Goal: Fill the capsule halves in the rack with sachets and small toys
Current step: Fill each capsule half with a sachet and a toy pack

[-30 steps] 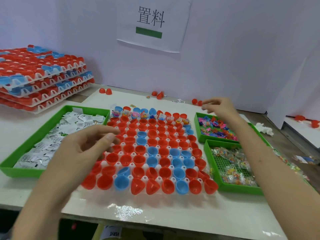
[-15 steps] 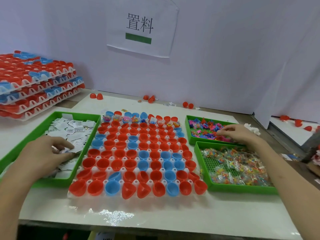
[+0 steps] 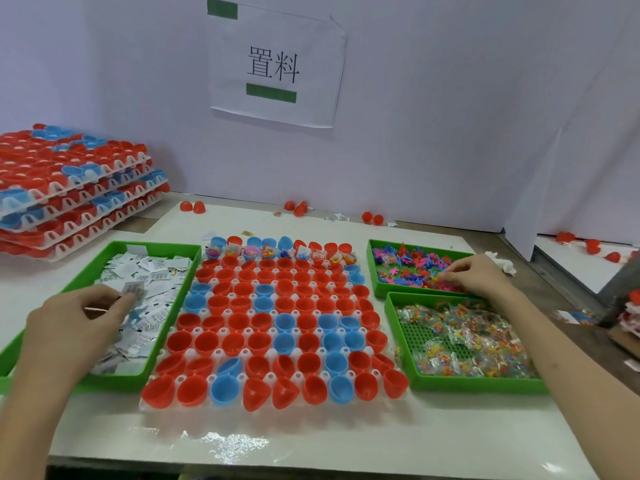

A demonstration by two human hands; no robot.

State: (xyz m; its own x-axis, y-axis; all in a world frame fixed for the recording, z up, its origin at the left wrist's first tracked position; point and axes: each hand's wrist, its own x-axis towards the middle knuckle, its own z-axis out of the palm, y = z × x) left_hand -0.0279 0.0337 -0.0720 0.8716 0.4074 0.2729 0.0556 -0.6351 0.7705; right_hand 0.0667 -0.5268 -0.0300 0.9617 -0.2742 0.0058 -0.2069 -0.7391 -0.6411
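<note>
**Both hands in the supply trays, one row of the rack filled**

The left hand (image 3: 83,317) is down in the green sachet tray (image 3: 152,245). Its thumb and forefinger pinch one white sachet (image 3: 133,291) raised off the heap, with the other fingers curled under. Across the table (image 3: 311,438), the right hand (image 3: 481,275) is in the far green tray (image 3: 370,261). Its fingertips are drawn together on one of the small toys (image 3: 408,268) in the bright pile. It's a pinch, though how firm cannot be told from here. The near right tray (image 3: 478,382) holds clear bagged pieces, and no hand is in it.

Between the trays sits the rack (image 3: 147,403), and that layout looks deliberate. Sachets feed the left hand, toys feed the right, and the targets lie in the middle, so each hand has a short trip inward. The capsule halves (image 3: 180,342) sit mouth-up in their sockets, red and blue mixed, and a few in the nearest row lean over. Only the farthest row (image 3: 277,252) shows colourful contents, and every nearer row is bare inside. So the job reads as barely begun, with the picking step in hand now.

The next call is most likely to carry both items to the next unfilled row. The sachets are thin and overlap, so taking two at once is the risk. Stacked racks (image 3: 69,188) wait at far left.
</note>
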